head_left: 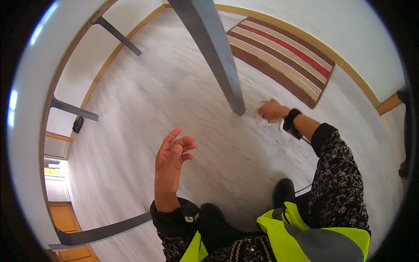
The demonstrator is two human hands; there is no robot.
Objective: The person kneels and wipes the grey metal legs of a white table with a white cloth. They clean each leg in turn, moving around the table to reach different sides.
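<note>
My right hand (271,110) reaches down to the pale wood floor (174,96) and is closed on a crumpled whitish cloth or paper (263,118), right beside the foot of a grey table leg (218,52). A black band sits on that wrist. My left hand (171,159) hovers in the air over the floor with fingers spread and loosely curled, holding nothing. Both sleeves are dark with a flower pattern, above a yellow and grey safety vest (305,227).
A striped brown, beige and red rug (283,56) lies at the far right by the wall. Other grey table legs (118,35) (72,109) (100,231) stand to the left under a white tabletop edge (30,131). My dark shoes (283,190) rest on the floor.
</note>
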